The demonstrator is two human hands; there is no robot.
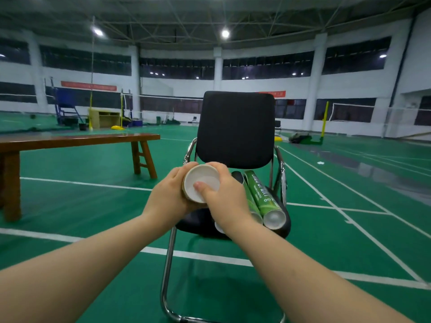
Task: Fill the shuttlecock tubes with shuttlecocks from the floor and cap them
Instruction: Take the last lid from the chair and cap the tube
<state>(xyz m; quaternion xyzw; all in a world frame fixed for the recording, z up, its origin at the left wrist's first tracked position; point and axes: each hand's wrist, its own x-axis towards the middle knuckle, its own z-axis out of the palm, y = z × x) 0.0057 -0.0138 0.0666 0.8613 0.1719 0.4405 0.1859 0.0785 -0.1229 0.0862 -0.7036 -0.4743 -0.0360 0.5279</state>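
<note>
I hold a shuttlecock tube (186, 190) end-on toward the camera, its white cap (202, 180) facing me. My left hand (168, 197) wraps the tube from the left. My right hand (224, 194) grips it from the right, thumb pressed on the cap. Behind my hands, green shuttlecock tubes (264, 197) with white caps lie side by side on the seat of a black chair (235, 129). No loose shuttlecocks are visible on the floor.
The chair stands on chrome legs (166, 271) on the green court floor with white lines. A wooden bench (77, 141) is at the left. Net posts (324, 120) and gear stand far back along the walls.
</note>
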